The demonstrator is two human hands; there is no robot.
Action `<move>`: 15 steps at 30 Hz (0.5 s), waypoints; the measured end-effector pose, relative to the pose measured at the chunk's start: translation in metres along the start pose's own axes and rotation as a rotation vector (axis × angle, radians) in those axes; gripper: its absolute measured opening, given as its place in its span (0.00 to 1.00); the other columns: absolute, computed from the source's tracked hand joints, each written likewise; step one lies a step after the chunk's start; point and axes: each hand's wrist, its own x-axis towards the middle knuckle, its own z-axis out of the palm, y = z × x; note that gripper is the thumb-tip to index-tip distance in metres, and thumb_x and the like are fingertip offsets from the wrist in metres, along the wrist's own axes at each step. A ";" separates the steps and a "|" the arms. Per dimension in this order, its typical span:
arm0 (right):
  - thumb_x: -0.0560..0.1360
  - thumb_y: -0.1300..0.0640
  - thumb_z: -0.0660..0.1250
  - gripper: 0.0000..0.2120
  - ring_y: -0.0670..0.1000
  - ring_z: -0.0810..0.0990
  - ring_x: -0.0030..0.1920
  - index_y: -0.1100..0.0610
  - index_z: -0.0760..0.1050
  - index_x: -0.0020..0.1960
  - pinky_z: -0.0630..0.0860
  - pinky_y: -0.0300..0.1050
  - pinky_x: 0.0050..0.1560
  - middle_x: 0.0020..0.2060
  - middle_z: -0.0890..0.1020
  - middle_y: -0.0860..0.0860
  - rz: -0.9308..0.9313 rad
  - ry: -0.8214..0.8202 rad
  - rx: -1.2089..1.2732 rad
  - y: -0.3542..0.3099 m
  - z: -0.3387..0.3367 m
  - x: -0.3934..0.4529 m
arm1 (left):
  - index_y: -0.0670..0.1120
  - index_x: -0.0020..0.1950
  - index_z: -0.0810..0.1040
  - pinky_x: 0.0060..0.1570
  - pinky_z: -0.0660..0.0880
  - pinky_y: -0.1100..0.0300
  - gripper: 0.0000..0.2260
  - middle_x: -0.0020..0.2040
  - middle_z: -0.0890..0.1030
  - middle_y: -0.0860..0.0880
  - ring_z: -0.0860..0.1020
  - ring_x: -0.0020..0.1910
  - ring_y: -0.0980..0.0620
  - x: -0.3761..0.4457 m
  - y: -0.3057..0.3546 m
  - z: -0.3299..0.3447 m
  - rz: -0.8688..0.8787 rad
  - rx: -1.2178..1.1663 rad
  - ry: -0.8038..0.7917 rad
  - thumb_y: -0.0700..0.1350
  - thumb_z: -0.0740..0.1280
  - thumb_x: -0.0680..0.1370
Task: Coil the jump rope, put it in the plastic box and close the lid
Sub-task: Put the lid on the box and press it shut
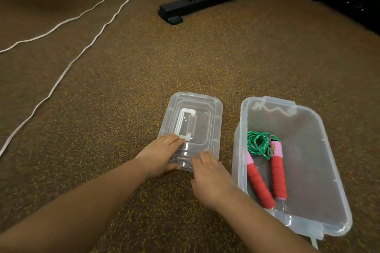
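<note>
Both hands work the clear lid [191, 127] in the head view: my left hand [159, 155] clasps its near left corner, fingers laid flat on top and thumb at the edge, while my right hand [209, 176] rests its relaxed fingers on the near right edge, gripping nothing that I can confirm. Coiling and stowing read as complete, since the jump rope [265, 162] lies inside the open plastic box [329, 170], green cord bundled, red handles side by side. Remaining, in my judgement: seat the lid, which lies on the speckled floor [123, 80] just left of the box.
</note>
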 end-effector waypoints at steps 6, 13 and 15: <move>0.76 0.57 0.63 0.30 0.58 0.52 0.76 0.58 0.56 0.74 0.55 0.53 0.75 0.74 0.59 0.58 0.036 -0.008 0.007 0.001 0.000 0.002 | 0.52 0.77 0.49 0.73 0.45 0.58 0.42 0.77 0.54 0.52 0.52 0.76 0.52 0.009 0.011 -0.005 0.024 0.006 -0.038 0.61 0.67 0.71; 0.76 0.55 0.63 0.30 0.60 0.54 0.75 0.60 0.56 0.74 0.57 0.55 0.73 0.74 0.59 0.59 0.110 -0.026 -0.019 0.001 -0.003 0.006 | 0.51 0.77 0.51 0.73 0.40 0.55 0.43 0.77 0.52 0.51 0.47 0.77 0.50 0.019 0.013 -0.004 0.057 0.109 -0.058 0.64 0.67 0.70; 0.76 0.55 0.64 0.31 0.60 0.53 0.75 0.60 0.55 0.74 0.56 0.55 0.74 0.74 0.59 0.59 0.119 -0.018 -0.027 0.001 -0.001 0.007 | 0.50 0.76 0.53 0.75 0.44 0.53 0.42 0.76 0.55 0.50 0.50 0.76 0.50 0.020 0.014 -0.004 0.074 0.127 -0.045 0.63 0.67 0.69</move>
